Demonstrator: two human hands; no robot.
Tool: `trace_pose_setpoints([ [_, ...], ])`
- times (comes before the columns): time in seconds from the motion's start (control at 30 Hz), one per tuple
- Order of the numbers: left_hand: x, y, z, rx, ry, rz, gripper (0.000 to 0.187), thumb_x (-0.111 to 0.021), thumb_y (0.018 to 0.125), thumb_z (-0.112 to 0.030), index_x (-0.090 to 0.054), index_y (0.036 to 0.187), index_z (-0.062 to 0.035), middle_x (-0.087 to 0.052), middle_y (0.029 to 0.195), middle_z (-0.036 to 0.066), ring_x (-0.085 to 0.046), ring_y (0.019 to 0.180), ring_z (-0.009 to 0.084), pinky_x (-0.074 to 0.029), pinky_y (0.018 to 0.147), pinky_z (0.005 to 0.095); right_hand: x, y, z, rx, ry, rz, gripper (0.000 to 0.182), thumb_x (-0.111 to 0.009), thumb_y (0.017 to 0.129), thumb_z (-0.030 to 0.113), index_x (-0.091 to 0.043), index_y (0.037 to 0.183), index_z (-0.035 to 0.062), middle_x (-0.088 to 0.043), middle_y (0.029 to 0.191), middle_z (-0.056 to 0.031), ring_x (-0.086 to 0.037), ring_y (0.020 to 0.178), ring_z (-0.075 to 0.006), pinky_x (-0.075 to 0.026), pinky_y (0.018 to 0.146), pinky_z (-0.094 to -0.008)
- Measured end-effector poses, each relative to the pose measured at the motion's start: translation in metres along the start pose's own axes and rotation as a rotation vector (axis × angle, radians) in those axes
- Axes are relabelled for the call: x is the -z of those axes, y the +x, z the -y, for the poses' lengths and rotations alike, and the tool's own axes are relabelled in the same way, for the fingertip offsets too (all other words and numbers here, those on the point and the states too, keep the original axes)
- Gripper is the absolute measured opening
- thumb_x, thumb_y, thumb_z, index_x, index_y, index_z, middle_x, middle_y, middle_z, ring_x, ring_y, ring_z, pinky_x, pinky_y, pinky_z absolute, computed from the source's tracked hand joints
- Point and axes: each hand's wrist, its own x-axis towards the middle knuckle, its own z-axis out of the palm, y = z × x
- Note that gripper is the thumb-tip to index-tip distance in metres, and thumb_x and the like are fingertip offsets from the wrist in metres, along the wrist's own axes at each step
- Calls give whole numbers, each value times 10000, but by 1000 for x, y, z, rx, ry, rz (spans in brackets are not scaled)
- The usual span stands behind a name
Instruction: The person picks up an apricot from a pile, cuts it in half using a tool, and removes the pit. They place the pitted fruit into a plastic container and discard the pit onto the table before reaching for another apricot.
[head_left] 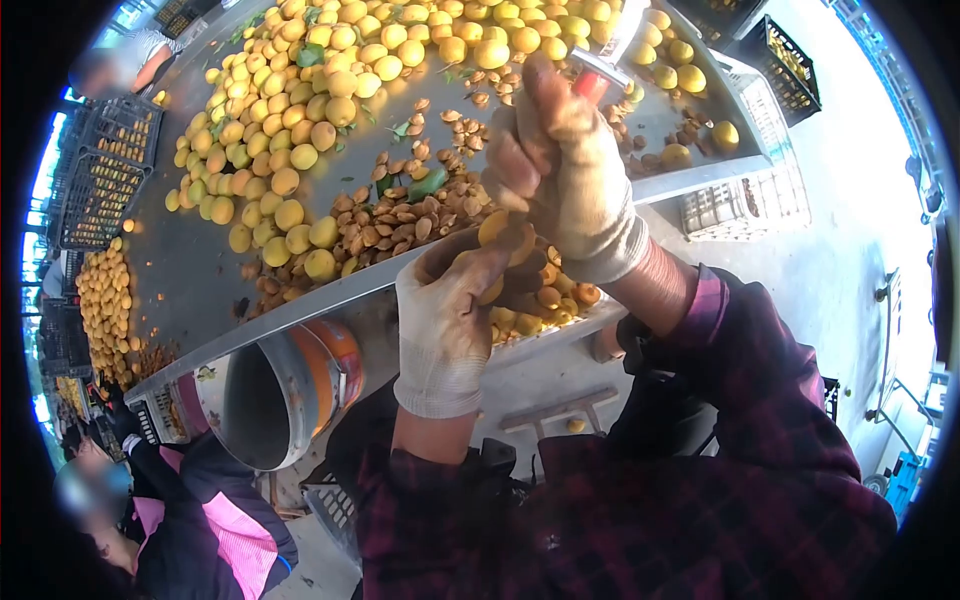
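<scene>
Standing at the metal table, the person closes the gloved left hand around a yellow apricot so it stays steady, while the right hand grips a red-handled knife, above the pits.

fruit lies heaped on the desk, pits piled nearer its edge. a bucket sits below the edge, crates stand to the left.
</scene>
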Motion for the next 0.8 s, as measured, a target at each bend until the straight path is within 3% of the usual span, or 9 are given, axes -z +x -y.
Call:
trace_pose_setpoints([
  [0.03,-3,2,-5,2,1,-1,279,-567,987,-164,-673,1147,38,-685,1029,156,-716,889,206,-574,787,287,2,3,-3,-63,122,-69,532,-511,1005,514,-374,637,155,-434,557,-24,-356,471,-135,-318,461,-285],
  [0.1,-11,5,-17,484,-629,-223,321,-609,965,-191,-658,1103,95,-688,1000,156,-717,880,206,-577,766,290,0,9,-5,-144,297,-207,495,-528,1005,502,-396,657,177,-424,555,3,-305,429,-107,-250,391,-277],
  [0.23,-10,4,-11,374,-677,-206,324,-607,961,-173,-644,1083,125,-695,970,139,-712,889,201,-578,762,290,-7,16,-10,-330,458,-365,457,-545,1006,487,-420,677,195,-427,556,21,-260,428,-82,-216,404,-261],
  [0.33,-10,6,-9,540,-615,-317,301,-605,954,-142,-635,1115,110,-676,1042,141,-697,883,178,-578,756,304,-10,19,-11,-298,420,-427,456,-559,1001,479,-420,668,202,-431,554,16,-257,430,-83,-216,421,-252],
  [0.4,-15,6,5,309,-601,-291,338,-627,947,-162,-606,1167,94,-639,1132,151,-691,888,195,-581,755,317,2,28,-24,-222,451,-337,477,-565,995,489,-408,658,191,-448,556,2,-257,432,-92,-235,434,-256],
  [0.53,-19,34,15,411,-791,-400,370,-666,930,-204,-602,1171,70,-603,1195,157,-685,887,231,-589,773,358,5,46,-21,-95,321,-398,552,-565,973,554,-403,647,139,-473,576,-39,-278,455,-126,-270,464,-296],
  [0.6,-21,51,5,448,-784,-607,344,-688,920,-210,-624,1142,45,-621,1165,137,-676,885,247,-592,795,393,14,52,-14,206,179,-292,585,-664,887,605,-471,667,98,-506,574,-49,-408,454,-131,-339,438,-287],
  [0.63,-19,56,-2,386,-873,-557,324,-707,902,-202,-645,1117,33,-661,1101,116,-674,877,232,-593,786,395,10,51,-1,206,99,-382,578,-563,970,566,-436,631,116,-453,571,-48,-288,472,-128,-258,477,-295],
  [0.8,-16,59,5,308,-715,-733,369,-739,864,-212,-659,1142,17,-717,973,91,-692,861,196,-584,728,324,35,58,7,301,-46,-406,553,-599,957,547,-484,645,105,-404,560,-18,-274,479,-115,-250,485,-285],
])
